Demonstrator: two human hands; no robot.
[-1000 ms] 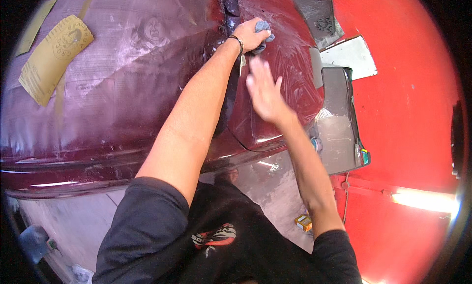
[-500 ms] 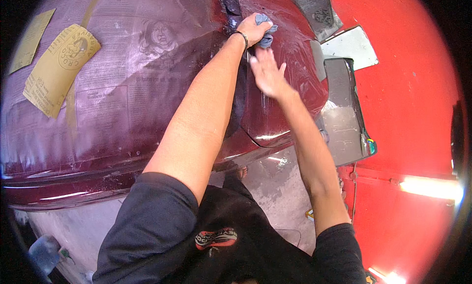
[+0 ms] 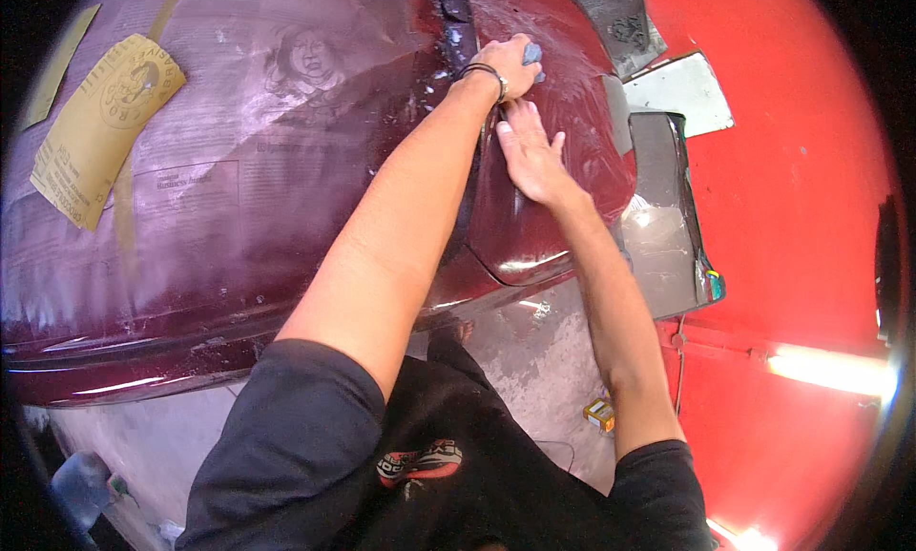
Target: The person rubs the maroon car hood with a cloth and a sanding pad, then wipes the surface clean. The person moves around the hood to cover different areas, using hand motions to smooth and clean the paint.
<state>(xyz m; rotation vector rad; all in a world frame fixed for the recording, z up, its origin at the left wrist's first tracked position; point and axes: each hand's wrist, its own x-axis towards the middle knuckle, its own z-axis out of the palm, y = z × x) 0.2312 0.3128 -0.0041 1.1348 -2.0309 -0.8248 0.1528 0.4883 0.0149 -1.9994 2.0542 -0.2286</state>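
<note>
My left hand, with dark bands at its wrist, is closed around a bunched blue-grey cloth and presses it on the maroon car panel. Only part of the cloth shows past the fingers. Just nearer to me, my right hand lies stretched out along the same panel, its fingertips close to the left wrist and nothing visible in it. Whitish streaks run over the panel around both hands.
Thin printed paper covers the wide car surface on the left, where a tan sandpaper sheet lies. Grey and white panels stand beside a red wall. A small yellow box is on the floor; a blue container stands lower left.
My left hand has slid right and a little nearer with the cloth. The right hand has shifted slightly right and nearer, and shows less blur. The whole view has moved a little.
</note>
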